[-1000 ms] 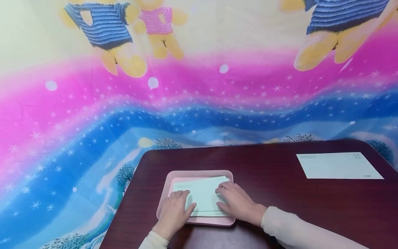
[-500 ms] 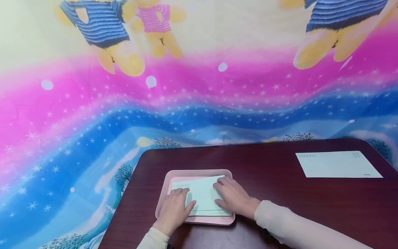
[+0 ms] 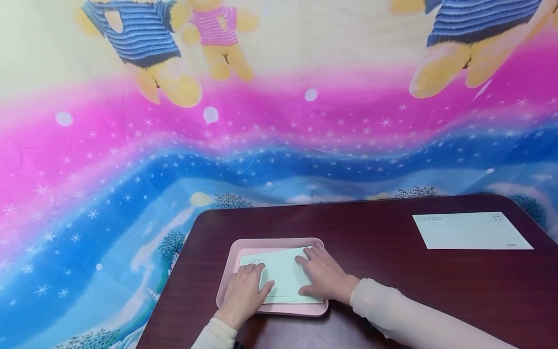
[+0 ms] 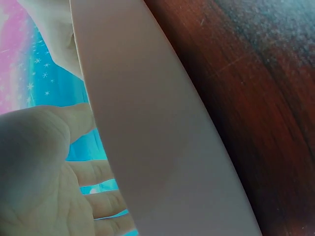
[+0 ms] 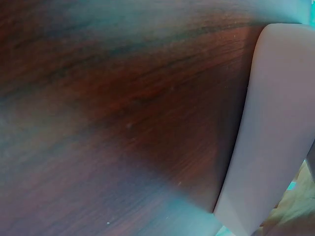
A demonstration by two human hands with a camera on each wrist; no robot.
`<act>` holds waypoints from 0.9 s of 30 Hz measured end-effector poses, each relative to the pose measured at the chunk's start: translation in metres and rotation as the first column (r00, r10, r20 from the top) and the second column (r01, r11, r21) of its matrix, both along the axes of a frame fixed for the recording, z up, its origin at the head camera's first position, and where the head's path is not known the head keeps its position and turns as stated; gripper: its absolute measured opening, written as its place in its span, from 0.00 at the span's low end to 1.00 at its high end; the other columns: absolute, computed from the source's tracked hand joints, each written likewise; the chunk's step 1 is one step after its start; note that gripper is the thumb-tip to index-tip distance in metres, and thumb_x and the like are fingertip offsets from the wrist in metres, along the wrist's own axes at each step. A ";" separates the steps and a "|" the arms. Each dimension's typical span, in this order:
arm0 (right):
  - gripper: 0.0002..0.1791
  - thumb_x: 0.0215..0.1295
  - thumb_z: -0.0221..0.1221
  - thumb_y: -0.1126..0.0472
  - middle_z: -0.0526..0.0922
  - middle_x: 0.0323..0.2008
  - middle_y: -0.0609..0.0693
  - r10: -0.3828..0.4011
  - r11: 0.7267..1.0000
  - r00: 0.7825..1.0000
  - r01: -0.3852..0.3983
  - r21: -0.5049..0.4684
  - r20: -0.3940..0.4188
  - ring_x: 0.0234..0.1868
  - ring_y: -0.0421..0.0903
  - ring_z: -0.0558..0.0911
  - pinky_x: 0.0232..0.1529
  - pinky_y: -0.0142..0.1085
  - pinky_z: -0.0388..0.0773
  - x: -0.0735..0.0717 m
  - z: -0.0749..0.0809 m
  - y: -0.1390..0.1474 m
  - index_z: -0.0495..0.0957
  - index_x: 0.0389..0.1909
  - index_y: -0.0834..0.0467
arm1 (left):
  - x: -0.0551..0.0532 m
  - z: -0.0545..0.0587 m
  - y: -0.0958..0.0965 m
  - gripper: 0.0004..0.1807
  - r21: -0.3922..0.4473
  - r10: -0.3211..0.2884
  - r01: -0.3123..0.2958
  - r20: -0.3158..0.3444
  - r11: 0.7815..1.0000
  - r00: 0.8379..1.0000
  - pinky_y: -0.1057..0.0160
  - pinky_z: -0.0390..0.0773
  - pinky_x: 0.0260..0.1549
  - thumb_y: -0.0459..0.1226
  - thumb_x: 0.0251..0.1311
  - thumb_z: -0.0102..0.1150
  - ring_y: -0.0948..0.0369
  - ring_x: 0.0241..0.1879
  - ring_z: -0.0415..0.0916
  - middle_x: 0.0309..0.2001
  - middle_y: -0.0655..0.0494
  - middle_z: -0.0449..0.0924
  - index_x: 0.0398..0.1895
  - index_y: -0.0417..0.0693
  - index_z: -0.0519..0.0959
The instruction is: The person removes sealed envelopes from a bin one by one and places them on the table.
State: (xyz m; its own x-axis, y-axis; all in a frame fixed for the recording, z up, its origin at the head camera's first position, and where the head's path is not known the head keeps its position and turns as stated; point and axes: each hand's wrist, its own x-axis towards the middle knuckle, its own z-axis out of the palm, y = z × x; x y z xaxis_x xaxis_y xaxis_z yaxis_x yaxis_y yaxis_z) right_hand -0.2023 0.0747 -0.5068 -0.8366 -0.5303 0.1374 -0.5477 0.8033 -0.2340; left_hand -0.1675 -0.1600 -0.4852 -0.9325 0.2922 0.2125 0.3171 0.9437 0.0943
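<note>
A shallow pink tray (image 3: pixel 231 261) stands on the table in the head view, with several pale green envelopes (image 3: pixel 283 271) stacked inside it, slightly askew. My left hand (image 3: pixel 246 288) lies over the stack's left part, fingers extended and thumb apart. Over the right part my right hand (image 3: pixel 324 274) rests with fingers spread, fingertips on the top envelope. In the left wrist view the tray's outer wall (image 4: pixel 147 123) hides the fingertips of the left hand (image 4: pixel 39 172). The tray's side in the right wrist view covers most of the right hand (image 5: pixel 295 211).
A single white envelope (image 3: pixel 472 231) lies flat at the table's far right. The dark wooden table (image 3: pixel 370 232) has rounded back corners. Behind it hangs a colourful cloth (image 3: pixel 261 135) printed with bears and snowflakes.
My right hand has shifted a little to the left over the envelopes. The left hand stays almost in place, and the whole head view has drifted slightly.
</note>
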 end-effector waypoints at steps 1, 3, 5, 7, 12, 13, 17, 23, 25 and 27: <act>0.42 0.47 0.75 0.40 0.79 0.57 0.59 0.001 1.000 1.000 -0.001 0.001 -0.002 0.64 0.55 0.75 0.75 0.53 0.61 0.000 0.000 0.000 0.77 0.61 0.59 | 0.000 0.000 0.000 0.26 0.000 0.001 -0.001 -0.001 1.000 1.000 0.49 0.79 0.42 0.53 0.61 0.65 0.50 0.52 0.81 0.50 0.47 0.85 0.55 0.45 0.81; 0.42 0.46 0.76 0.40 0.79 0.56 0.58 0.001 1.000 1.000 -0.001 -0.002 -0.012 0.62 0.55 0.75 0.75 0.53 0.62 -0.001 0.000 -0.001 0.77 0.60 0.58 | 0.001 0.000 0.000 0.26 -0.001 0.003 -0.003 -0.003 1.000 1.000 0.49 0.79 0.41 0.53 0.60 0.65 0.50 0.51 0.81 0.49 0.47 0.85 0.55 0.45 0.81; 0.43 0.45 0.76 0.41 0.78 0.55 0.58 -0.001 1.000 1.000 0.000 -0.015 -0.020 0.61 0.54 0.75 0.74 0.52 0.63 -0.001 0.001 -0.002 0.77 0.60 0.58 | 0.001 0.001 0.000 0.26 -0.001 0.002 -0.002 -0.005 1.000 1.000 0.49 0.79 0.41 0.53 0.60 0.65 0.50 0.51 0.82 0.49 0.47 0.86 0.54 0.45 0.81; 0.44 0.44 0.77 0.41 0.77 0.56 0.58 -0.009 0.999 1.000 0.008 -0.032 -0.017 0.61 0.54 0.75 0.73 0.52 0.64 -0.002 0.000 -0.002 0.76 0.61 0.59 | 0.002 0.001 0.000 0.26 -0.001 0.002 -0.002 -0.005 1.000 1.000 0.50 0.79 0.40 0.53 0.60 0.66 0.50 0.51 0.82 0.49 0.48 0.86 0.54 0.45 0.81; 0.49 0.40 0.80 0.43 0.74 0.60 0.61 -0.041 0.996 0.999 0.042 -0.081 0.013 0.64 0.58 0.73 0.70 0.53 0.66 -0.002 0.001 -0.005 0.74 0.64 0.59 | 0.002 0.002 0.000 0.26 0.003 0.001 0.000 -0.005 1.000 1.000 0.50 0.79 0.40 0.53 0.60 0.65 0.50 0.51 0.82 0.49 0.48 0.85 0.55 0.45 0.81; 0.50 0.40 0.80 0.44 0.73 0.61 0.61 -0.049 0.995 0.999 0.050 -0.087 0.018 0.64 0.58 0.73 0.70 0.53 0.66 -0.002 0.002 -0.006 0.74 0.65 0.59 | 0.002 0.002 0.000 0.26 0.003 0.001 -0.001 -0.006 1.000 1.000 0.50 0.79 0.40 0.53 0.60 0.65 0.50 0.51 0.81 0.49 0.48 0.85 0.55 0.45 0.81; 0.47 0.42 0.81 0.51 0.73 0.60 0.59 -0.073 0.988 0.997 0.074 -0.135 0.011 0.62 0.57 0.74 0.67 0.53 0.69 -0.004 0.002 -0.008 0.73 0.66 0.56 | 0.003 0.003 0.000 0.26 0.001 -0.001 0.001 -0.009 1.000 1.000 0.50 0.79 0.40 0.53 0.60 0.65 0.51 0.51 0.81 0.49 0.49 0.85 0.55 0.45 0.81; 0.30 0.53 0.75 0.63 0.77 0.50 0.53 -0.084 0.970 0.996 0.076 -0.231 -0.026 0.44 0.48 0.82 0.45 0.39 0.81 -0.003 0.004 -0.008 0.78 0.58 0.55 | 0.003 0.005 0.000 0.26 -0.003 -0.004 0.003 -0.010 1.000 1.000 0.50 0.79 0.41 0.53 0.61 0.65 0.51 0.51 0.81 0.49 0.49 0.85 0.55 0.46 0.81; 0.24 0.57 0.72 0.64 0.77 0.48 0.50 -0.092 0.963 0.996 0.084 -0.255 -0.020 0.39 0.45 0.82 0.38 0.35 0.81 -0.003 0.004 -0.007 0.79 0.55 0.56 | 0.003 0.006 0.000 0.26 -0.001 -0.003 0.003 -0.013 1.000 1.000 0.49 0.79 0.41 0.53 0.61 0.65 0.51 0.51 0.81 0.49 0.49 0.85 0.55 0.45 0.81; 0.19 0.59 0.70 0.65 0.78 0.47 0.49 -0.102 0.956 0.995 0.095 -0.277 -0.013 0.38 0.45 0.83 0.38 0.35 0.81 -0.003 0.006 -0.007 0.81 0.52 0.57 | 0.004 0.007 -0.001 0.26 0.005 -0.002 0.003 -0.019 1.000 1.000 0.49 0.80 0.42 0.52 0.61 0.65 0.50 0.52 0.81 0.49 0.48 0.85 0.55 0.45 0.81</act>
State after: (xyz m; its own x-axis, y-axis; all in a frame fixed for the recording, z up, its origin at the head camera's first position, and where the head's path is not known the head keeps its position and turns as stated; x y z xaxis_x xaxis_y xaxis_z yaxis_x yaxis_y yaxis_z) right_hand -0.2057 0.0676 -0.5009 -0.8767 -0.3838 0.2899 -0.4782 0.7598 -0.4404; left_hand -0.1640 -0.1608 -0.4779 -0.9276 0.2933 0.2315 0.3213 0.9424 0.0933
